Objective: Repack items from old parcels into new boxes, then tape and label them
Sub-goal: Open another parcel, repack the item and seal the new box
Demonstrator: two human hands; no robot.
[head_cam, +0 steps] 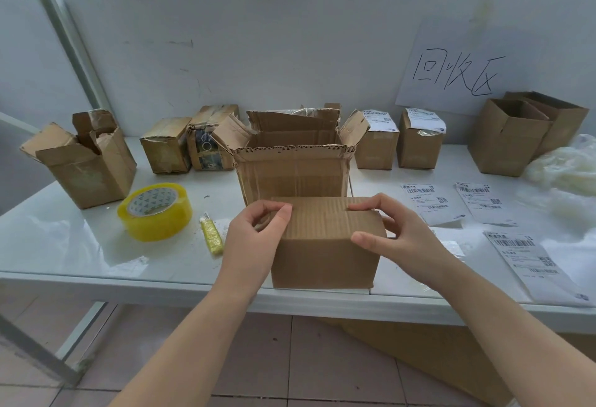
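A small brown cardboard box [325, 255] stands at the table's front edge with its top flaps folded down. My left hand [254, 232] curls round the box's upper left corner, thumb on top. My right hand [390, 229] holds the upper right corner, index finger on the top flap and thumb at the front edge. Behind it stands a larger open box [290, 174] with torn flaps. A yellow tape roll [154, 211] lies to the left, with a yellow box cutter [212, 237] beside it. Shipping labels [429, 201] lie to the right.
Along the wall stand several old parcels [166, 145], an open box [87, 161] at the far left and two nested open boxes [512, 135] at the far right. Crumpled clear plastic [567, 171] lies at the right. A handwritten paper sign [451, 68] hangs on the wall.
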